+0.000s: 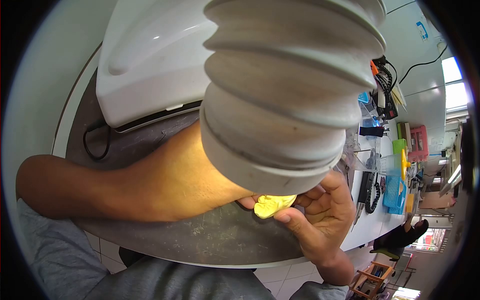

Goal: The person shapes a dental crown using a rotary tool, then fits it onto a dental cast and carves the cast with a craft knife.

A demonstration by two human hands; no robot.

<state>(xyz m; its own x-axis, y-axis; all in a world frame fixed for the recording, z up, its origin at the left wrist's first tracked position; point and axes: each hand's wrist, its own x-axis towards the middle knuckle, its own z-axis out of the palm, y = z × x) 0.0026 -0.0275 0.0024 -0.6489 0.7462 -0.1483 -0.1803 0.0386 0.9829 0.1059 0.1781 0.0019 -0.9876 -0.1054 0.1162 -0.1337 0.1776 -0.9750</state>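
A small yellow lumpy piece (272,205) sits between both my hands, just under the mouth of a wide grey ribbed hose (285,90) that fills the middle of the view. My right hand (320,220) comes up from the lower right, its thumb pressed on the piece and its fingers curled behind it. My left hand (200,185) reaches in from the left. The hose hides most of its fingers, and one fingertip shows against the piece's left side.
Under my hands lies a dark grey rounded work surface (215,240). A white machine housing (150,60) stands at the back left, a black cable (95,145) looping beside it. The white bench to the right carries a blue basket (395,192), a coiled black cord (372,195) and a pink box (419,142).
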